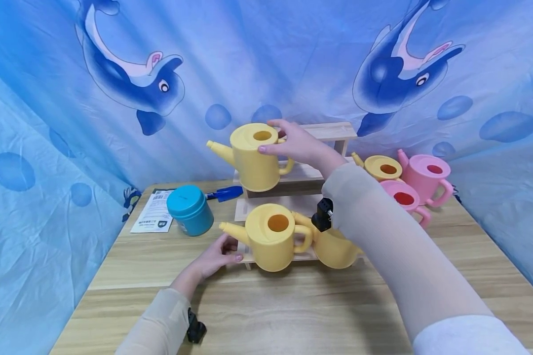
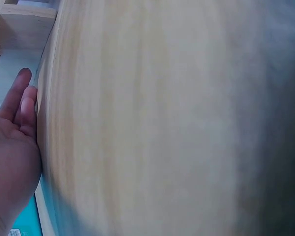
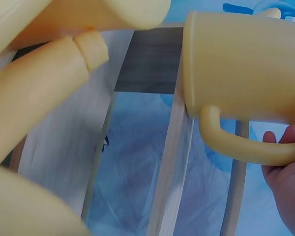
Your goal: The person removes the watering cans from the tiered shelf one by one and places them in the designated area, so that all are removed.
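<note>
- Fingers and thumb of the right hand (image 1: 298, 143) pinch a yellow can (image 1: 255, 167) near its top, by the loop handle; it is at the rack's (image 1: 333, 131) left end, above the lowest shelf.
- Left hand (image 1: 214, 257): fingers loosely extended, thumb at the lowest shelf's end.
- Can: smooth, rounded, with a tapering spout.
- Rack: pale, grained wood, stepped.
- Sheet (image 1: 148, 212): barcode, print too small to read.
- Jar (image 1: 191, 214): teal, cylindrical, lidded.

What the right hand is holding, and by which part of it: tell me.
The right hand holds the uppermost yellow watering can by its upper end, beside the handle.
</note>
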Motion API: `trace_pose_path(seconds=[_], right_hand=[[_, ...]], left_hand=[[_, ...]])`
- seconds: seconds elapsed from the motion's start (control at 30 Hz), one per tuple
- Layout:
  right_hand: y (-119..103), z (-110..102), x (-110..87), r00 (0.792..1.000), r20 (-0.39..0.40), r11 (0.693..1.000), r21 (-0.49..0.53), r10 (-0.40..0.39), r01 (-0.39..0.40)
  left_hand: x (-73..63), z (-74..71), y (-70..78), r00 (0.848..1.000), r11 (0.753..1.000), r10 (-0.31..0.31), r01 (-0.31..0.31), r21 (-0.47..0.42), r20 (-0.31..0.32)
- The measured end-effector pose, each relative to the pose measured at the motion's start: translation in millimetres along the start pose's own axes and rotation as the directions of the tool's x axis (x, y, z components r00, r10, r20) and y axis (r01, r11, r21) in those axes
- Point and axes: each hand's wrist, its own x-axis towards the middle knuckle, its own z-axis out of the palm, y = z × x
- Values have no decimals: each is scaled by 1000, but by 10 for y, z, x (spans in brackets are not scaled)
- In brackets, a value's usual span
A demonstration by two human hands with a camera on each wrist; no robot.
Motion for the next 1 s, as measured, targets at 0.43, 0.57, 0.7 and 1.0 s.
trace_pose_path(seconds=[0.43,0.57,0.7,1.0], right_hand=[[149,-162,-140,999,2,999,-5,53,-53],[196,-227,-175,999,7,999,-3,41,-41],[260,-317,-228,999,14,1000,-4,29,-29],[435,-583,-478,996,-23,994,-64,88,-89]], left_hand=[[67,-6,-208,999,1000,7,-6,25,-46],[54,-4,-216,998,1000,2,-1,29,-55],[54,2,-231,998,999,8,-6,38,-57],[75,22,-210,999,999,12,-10,32,-38]])
